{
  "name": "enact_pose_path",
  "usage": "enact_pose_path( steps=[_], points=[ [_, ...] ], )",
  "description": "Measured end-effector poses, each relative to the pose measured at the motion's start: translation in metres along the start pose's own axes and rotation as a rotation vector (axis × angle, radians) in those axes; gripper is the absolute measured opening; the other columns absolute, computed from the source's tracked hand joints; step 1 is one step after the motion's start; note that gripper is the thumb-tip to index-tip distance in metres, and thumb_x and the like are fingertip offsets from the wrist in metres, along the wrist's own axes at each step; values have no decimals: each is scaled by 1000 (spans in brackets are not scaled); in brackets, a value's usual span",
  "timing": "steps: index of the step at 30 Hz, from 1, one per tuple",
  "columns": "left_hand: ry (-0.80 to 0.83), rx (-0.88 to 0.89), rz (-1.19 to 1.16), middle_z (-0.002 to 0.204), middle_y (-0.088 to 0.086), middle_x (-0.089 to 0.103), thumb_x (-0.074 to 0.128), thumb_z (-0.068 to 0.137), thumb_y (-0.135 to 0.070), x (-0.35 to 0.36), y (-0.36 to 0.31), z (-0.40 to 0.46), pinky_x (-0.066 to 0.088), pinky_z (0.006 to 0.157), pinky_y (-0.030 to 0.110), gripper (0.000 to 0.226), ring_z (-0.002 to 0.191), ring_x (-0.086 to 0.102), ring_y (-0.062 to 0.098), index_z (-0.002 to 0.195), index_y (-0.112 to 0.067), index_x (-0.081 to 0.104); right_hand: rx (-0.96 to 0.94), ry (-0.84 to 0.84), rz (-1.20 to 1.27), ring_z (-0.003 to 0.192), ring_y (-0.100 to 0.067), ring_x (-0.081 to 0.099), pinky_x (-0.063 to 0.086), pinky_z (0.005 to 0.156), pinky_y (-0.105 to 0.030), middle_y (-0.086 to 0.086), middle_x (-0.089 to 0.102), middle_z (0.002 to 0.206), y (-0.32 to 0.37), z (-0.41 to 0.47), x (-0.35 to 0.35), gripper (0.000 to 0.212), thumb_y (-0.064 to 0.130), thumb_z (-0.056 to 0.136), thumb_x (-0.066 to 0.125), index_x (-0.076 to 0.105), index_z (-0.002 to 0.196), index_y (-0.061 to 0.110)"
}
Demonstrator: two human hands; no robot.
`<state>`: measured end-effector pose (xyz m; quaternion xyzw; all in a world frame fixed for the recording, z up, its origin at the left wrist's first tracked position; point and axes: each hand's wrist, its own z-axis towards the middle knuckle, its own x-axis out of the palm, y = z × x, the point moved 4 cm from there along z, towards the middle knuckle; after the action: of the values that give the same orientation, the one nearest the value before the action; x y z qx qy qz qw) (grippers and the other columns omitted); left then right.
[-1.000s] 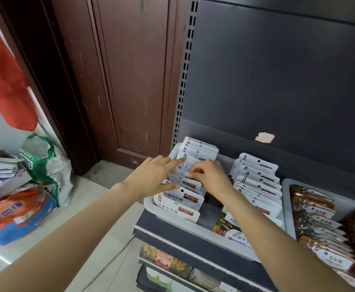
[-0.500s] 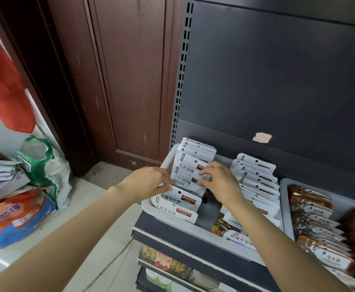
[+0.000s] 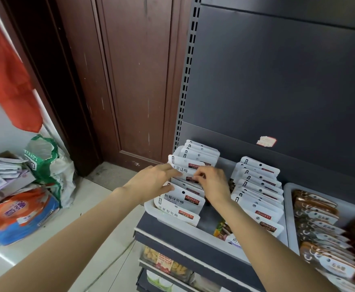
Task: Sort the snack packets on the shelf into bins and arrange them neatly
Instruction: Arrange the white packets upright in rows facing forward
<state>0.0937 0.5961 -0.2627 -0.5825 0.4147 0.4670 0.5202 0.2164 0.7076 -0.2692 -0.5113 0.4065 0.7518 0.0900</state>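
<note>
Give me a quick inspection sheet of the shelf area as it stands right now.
Surface: dark shelf carrying a white bin and a grey tray.
Job's things: two rows of white snack packets stand in the bin, left row and right row; brown packets fill the tray.
Clutter: loose packets lie on the bin floor between the rows.
Hands: left hand and right hand both grip packets in the left row.
Cables: nothing seen.
Surroundings: brown door, red cloth, green and white sack, bags on the floor.
</note>
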Motion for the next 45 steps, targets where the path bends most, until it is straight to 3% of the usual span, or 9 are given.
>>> enact_pose_path(
  steps=[6,10,13,20,24,29,36,42,45],
  points=[
    [34,50,121,160,-7,8,42,101,-33,7,-5,10,15,117,32,60,146,12,14,152,-28,11,7,4,86,88,-9,57,44,82,-21,3,64,100,-11,4,-19,20,18,88,65,70,106,13],
    [69,24,41,153,-6,31,44,100,-33,8,-3,13,30,112,33,53,138,33,16,149,-28,25,9,-16,58,108,-16,54,46,94,-32,1,55,119,-14,16,-31,39,18,88,65,58,127,22],
    [46,18,49,139,-6,51,45,98,-39,4,-1,11,41,101,31,43,123,50,16,140,-29,42,-7,121,32,102,-16,60,48,92,-32,-1,66,114,-6,20,-22,32,17,88,65,65,119,21],
    [44,19,73,139,-9,52,48,96,-41,1,-1,9,39,104,29,44,124,51,14,139,-30,47,122,92,-35,97,-20,62,46,81,-27,-9,68,109,-34,4,-19,22,14,93,58,68,113,13],
    [72,8,68,141,-5,49,48,96,-42,4,1,13,38,106,33,49,125,49,16,142,-28,41,120,137,-15,112,-22,59,44,96,-30,-8,66,119,-33,5,-10,27,13,93,58,65,120,12],
    [96,-3,63,150,-5,33,49,91,-56,6,-5,16,26,112,35,68,135,34,17,149,-30,24,90,163,59,98,-22,64,46,84,-27,-8,69,106,-35,7,-19,23,22,95,56,70,109,9],
    [86,10,141,160,-5,-10,50,85,-65,8,-9,27,7,118,39,92,147,3,21,151,-35,-6,105,81,-174,109,-21,58,50,87,-34,-2,60,122,-49,18,-29,31,19,92,61,60,123,19],
    [58,17,91,153,-9,26,56,84,-60,5,-6,29,16,116,36,75,141,22,14,147,-37,23,27,29,-170,89,-27,65,53,75,-34,-11,70,92,-31,32,-26,14,7,91,58,72,92,8],
    [49,19,94,152,-11,27,57,85,-58,4,-5,23,19,115,34,73,139,25,12,147,-37,23,0,-85,-34,93,-25,64,53,79,-35,-8,71,98,-16,40,-32,14,9,90,61,73,97,9]
  ],
)
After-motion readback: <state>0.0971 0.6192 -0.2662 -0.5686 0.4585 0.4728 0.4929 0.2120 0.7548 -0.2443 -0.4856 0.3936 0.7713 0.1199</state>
